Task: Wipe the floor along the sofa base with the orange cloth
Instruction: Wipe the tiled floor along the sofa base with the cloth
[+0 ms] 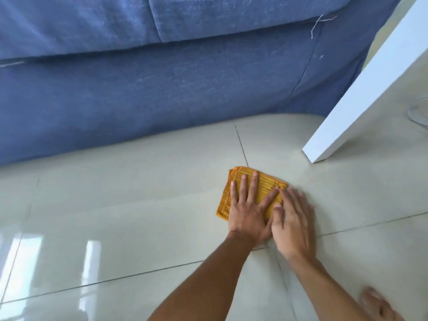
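A folded orange cloth (253,192) lies flat on the pale tiled floor (139,205), a short way in front of the blue sofa base (150,100). My left hand (249,209) presses down flat on the cloth with its fingers spread, not curled around it. My right hand (293,224) lies flat beside it, slightly blurred, mostly on the tile at the cloth's right edge. Its thumb and forefinger touch the cloth and overlap my left hand. Part of the cloth is hidden under both hands.
A white table leg (361,98) slants down to the floor just right of the cloth, close to the sofa's corner. A bare foot (379,306) shows at the bottom right. A thin pale cord (416,112) lies on the floor at the right edge. Glossy tiles stretch to the left.
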Motion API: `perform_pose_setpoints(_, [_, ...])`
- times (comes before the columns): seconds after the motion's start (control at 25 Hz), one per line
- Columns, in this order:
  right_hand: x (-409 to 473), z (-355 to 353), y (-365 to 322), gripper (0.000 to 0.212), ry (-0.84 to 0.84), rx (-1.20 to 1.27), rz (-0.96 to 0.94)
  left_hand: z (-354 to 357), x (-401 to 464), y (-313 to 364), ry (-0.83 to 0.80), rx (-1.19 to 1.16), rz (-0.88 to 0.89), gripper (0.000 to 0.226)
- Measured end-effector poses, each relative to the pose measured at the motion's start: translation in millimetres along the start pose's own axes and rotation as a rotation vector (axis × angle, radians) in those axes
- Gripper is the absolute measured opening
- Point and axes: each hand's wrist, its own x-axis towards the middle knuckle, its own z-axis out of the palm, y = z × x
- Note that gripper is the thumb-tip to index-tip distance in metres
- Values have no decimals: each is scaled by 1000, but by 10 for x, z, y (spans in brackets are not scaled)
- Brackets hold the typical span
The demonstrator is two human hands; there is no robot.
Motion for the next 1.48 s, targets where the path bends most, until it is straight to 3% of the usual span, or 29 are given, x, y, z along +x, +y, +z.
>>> perform_pose_setpoints(0.52, [-855,674,-1597,60,-171,59,-301,-462,-1802,-2028,68,56,-483,60])
perform_pose_setpoints(0.84, [-990,987,-2097,55,-143,23,-419,-762,-2529,-3473,50,95,-785,65])
perform_pose_setpoints(1.2, [-903,1144,-1999,51,-92,-27,-425,-959,-1401,-4058,49,102,-801,59])
perform_pose_setpoints(1.48, [-819,1081,-1924,49,-78,127,-434,-824,-298,-3440,50,117,-613,61])
